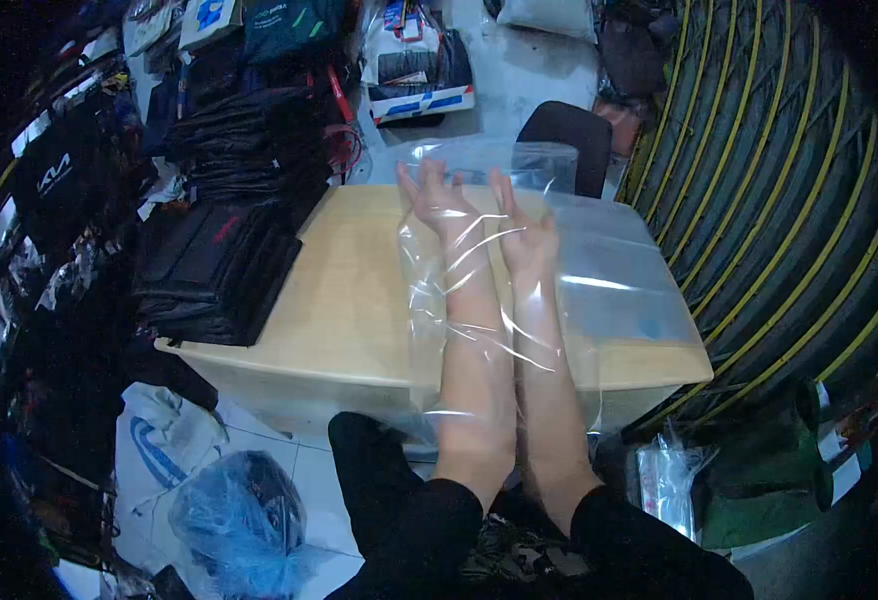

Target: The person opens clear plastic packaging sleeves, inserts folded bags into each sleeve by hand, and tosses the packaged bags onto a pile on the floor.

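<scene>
Both of my forearms reach inside a large clear plastic bag [424, 290] over the light wooden table [344, 290]. My left hand [444, 195] is near the bag's far end, its fingers apart and slightly curled, with nothing in them. Just to its right, my right hand [527, 225] is also inside the bag, fingers raised and apart, holding nothing. The film wraps loosely round both arms down to the table's near edge. More clear plastic sheets [619, 275] lie flat on the table's right side.
Folded black bags [214, 265] are stacked at the table's left. A dark chair [569, 145] stands behind it. Yellow-edged folding bars [759, 200] line the right. A blue plastic bag [244, 515] lies on the floor at the lower left, and a dark green bag [769, 470] at the lower right.
</scene>
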Demonstrator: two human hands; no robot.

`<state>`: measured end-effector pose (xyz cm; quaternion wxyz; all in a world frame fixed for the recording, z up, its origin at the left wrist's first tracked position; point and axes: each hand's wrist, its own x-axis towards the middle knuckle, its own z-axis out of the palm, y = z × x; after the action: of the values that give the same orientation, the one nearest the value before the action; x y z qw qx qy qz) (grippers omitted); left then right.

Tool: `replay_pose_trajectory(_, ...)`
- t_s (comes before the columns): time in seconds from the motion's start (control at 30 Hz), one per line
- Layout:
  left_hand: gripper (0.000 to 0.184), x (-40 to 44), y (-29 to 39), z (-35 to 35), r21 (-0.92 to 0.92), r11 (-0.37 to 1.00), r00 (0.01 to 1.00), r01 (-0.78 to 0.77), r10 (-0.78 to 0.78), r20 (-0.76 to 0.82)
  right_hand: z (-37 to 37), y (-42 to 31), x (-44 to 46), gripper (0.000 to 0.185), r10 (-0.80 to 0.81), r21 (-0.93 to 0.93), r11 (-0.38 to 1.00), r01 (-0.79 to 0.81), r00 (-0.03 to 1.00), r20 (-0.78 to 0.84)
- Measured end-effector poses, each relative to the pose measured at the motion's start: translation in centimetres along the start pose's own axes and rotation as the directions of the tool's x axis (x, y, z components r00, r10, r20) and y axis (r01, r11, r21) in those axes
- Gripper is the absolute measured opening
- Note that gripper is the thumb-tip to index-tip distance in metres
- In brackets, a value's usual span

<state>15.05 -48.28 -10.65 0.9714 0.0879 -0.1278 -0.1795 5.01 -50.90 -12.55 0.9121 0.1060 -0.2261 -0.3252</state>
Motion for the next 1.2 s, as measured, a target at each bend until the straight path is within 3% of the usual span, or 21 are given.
replay_pose_trajectory(0.07,0.065,0.4,0.8,1.2,0.153,0.979,0.981,-0.133,0.152,-0.120,-0.6,-1.0,-1.1,0.060,-0.200,-0.097,0.971,0.218,0.965,0.167)
replay_pose_trajectory(0.1,0.068,0.1,1.3,1.2,0.240,0.956,0.980,-0.169,0.189,-0.064,-0.7,-1.4,-0.9,0.056,-0.271,-0.225,0.923,0.311,0.943,0.193)
replay_pose_trajectory(0.2,0.066,-2.8,2.5,2.1,0.241,0.966,0.993,-0.095,0.109,-0.043,-1.7,-2.3,-0.9,0.051,-0.480,-0.527,0.660,0.536,0.840,0.253)
replay_pose_trajectory(0.27,0.058,-2.4,2.8,0.5,0.282,0.953,0.990,-0.108,0.078,0.114,-3.0,-1.8,-0.6,0.052,-0.615,-0.656,0.451,0.605,0.743,0.263)
replay_pose_trajectory(0.3,0.054,-2.0,3.2,-0.6,0.305,0.948,0.983,-0.090,0.036,0.178,-2.7,-1.1,-1.5,0.050,-0.664,-0.771,0.316,0.553,0.709,0.237)
replay_pose_trajectory(0.37,0.042,1.0,2.2,-3.5,0.249,0.963,0.966,-0.103,0.037,0.257,-3.9,-2.6,-0.9,0.057,-0.624,-0.812,0.258,0.524,0.732,0.274)
replay_pose_trajectory(0.4,0.042,1.3,2.5,-4.2,0.322,0.936,0.953,-0.142,0.042,0.299,-4.5,-2.8,-1.2,0.061,-0.608,-0.833,0.229,0.503,0.743,0.281)
replay_pose_trajectory(0.43,0.042,1.5,2.8,-5.0,0.391,0.903,0.940,-0.180,0.041,0.338,-4.7,-3.1,-0.9,0.068,-0.582,-0.833,0.306,0.462,0.783,0.220)
replay_pose_trajectory(0.5,0.051,2.3,3.1,-6.2,0.549,0.784,0.907,-0.289,0.041,0.419,-4.9,-2.9,-0.9,0.067,-0.454,-0.909,0.146,0.391,0.842,0.290)
replay_pose_trajectory(0.53,0.055,2.9,3.1,-6.7,0.530,0.812,0.917,-0.243,0.015,0.398,-4.4,-2.6,-0.6,0.067,-0.384,-0.931,0.084,0.354,0.874,0.298)
replay_pose_trajectory(0.67,0.067,5.0,4.1,-8.1,0.514,0.856,0.955,-0.058,-0.103,0.279,-4.0,-2.4,0.0,0.060,-0.312,-0.956,0.116,0.270,0.924,0.223)
replay_pose_trajectory(0.73,0.063,5.8,4.3,-8.7,0.496,0.863,0.952,-0.091,-0.072,0.299,-5.3,-3.4,0.7,0.059,-0.275,-0.946,0.146,0.289,0.931,0.242)
replay_pose_trajectory(0.77,0.061,6.5,3.8,-9.8,0.496,0.861,0.949,-0.113,-0.054,0.310,-4.5,-2.4,0.9,0.065,-0.335,-0.969,0.068,0.239,0.920,0.203)
replay_pose_trajectory(0.87,0.055,5.6,4.2,-8.9,0.567,0.806,0.957,-0.171,-0.001,0.290,-6.8,-2.7,1.8,0.066,-0.446,-0.961,0.043,0.272,0.866,0.225)
replay_pose_trajectory(0.9,0.054,6.2,3.9,-8.8,0.606,0.780,0.970,-0.154,0.004,0.242,-8.8,-3.2,2.0,0.055,-0.447,-0.902,-0.400,0.163,0.824,0.347)
replay_pose_trajectory(0.93,0.052,6.3,3.8,-8.7,0.647,0.751,0.982,-0.130,0.007,0.189,-8.8,-1.5,0.9,0.053,-0.477,-0.780,-0.625,-0.025,0.803,0.357)
replay_pose_trajectory(1.0,0.056,5.3,2.4,-8.3,0.603,0.797,0.983,-0.047,-0.069,0.168,-9.8,2.9,-1.1,0.053,-0.433,-0.837,-0.547,-0.011,0.859,0.272)
replay_pose_trajectory(1.03,0.058,4.8,1.4,-8.0,0.531,0.847,0.988,0.028,-0.105,0.116,-11.3,3.7,-1.7,0.053,-0.369,-0.865,-0.494,0.088,0.880,0.300)
replay_pose_trajectory(1.1,0.068,4.7,-0.1,-8.5,0.376,0.920,0.982,0.108,-0.157,0.103,-10.5,6.5,-4.2,0.053,-0.447,-0.963,-0.257,0.077,0.874,0.189)
replay_pose_trajectory(1.2,0.072,4.9,1.2,-6.6,0.375,0.920,0.990,0.113,-0.136,0.037,-7.6,7.3,-10.9,0.058,-0.365,-0.935,-0.350,0.061,0.910,0.196)
